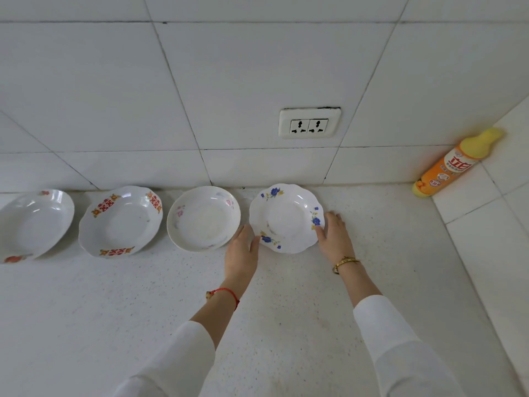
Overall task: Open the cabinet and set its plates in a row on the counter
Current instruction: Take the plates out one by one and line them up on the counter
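Note:
Several white plates stand in a row along the back of the speckled white counter [286,305]. At the right end is a scalloped plate with blue flowers [286,217]. My left hand [242,252] grips its near-left rim, thumb on top. My right hand [333,234] grips its right rim, thumb over the edge. To the left lie a plate with faint pink flowers [203,217], a plate with red and orange marks [121,222], and one more plate [33,224] cut off by the frame's left edge. The cabinet is out of view.
A yellow and orange detergent bottle [455,163] stands in the back right corner, where the tiled side wall [492,213] meets the counter. A double wall socket [309,123] sits on the tiled back wall above the blue-flower plate.

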Tool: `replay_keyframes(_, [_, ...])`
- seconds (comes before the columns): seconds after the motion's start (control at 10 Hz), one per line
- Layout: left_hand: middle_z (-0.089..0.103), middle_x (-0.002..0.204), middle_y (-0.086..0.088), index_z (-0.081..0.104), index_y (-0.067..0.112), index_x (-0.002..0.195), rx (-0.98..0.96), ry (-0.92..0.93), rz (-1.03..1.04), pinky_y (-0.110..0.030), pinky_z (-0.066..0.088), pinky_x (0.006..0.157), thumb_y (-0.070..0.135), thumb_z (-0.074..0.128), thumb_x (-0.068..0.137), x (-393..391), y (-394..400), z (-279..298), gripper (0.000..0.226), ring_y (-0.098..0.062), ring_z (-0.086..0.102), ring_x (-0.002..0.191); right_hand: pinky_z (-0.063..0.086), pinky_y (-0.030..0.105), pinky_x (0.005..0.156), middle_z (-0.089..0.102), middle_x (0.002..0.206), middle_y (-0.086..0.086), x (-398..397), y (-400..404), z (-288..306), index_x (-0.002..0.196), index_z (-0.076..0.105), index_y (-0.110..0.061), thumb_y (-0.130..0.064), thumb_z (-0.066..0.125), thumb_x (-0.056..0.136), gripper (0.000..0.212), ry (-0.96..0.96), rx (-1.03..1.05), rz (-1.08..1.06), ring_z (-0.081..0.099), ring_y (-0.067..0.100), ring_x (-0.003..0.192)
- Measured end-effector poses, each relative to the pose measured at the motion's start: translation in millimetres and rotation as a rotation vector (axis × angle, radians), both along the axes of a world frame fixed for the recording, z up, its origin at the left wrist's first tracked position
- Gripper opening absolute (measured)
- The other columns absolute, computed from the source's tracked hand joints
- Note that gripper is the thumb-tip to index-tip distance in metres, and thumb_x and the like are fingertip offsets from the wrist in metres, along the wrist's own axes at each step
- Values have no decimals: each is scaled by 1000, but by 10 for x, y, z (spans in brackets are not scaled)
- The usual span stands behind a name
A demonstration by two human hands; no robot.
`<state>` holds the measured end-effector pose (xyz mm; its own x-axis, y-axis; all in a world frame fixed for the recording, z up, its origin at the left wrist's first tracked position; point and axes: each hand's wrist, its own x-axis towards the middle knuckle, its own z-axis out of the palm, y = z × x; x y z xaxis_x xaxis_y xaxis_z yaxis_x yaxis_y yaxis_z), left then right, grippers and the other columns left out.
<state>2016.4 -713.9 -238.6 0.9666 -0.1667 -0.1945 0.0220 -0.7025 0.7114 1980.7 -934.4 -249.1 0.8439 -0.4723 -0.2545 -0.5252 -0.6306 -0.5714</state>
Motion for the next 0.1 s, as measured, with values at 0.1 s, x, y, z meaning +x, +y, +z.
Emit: replay_keyframes(0.1, [51, 144, -2, 50, 15, 140, 20, -75, -37, -33, 35, 110, 28, 54, 97, -74, 219, 160, 45, -21, 48, 132, 39, 49, 107, 38, 146, 17, -29, 170, 158, 139, 37, -4, -22, 47, 98, 46, -64, -47, 32, 31, 34, 138])
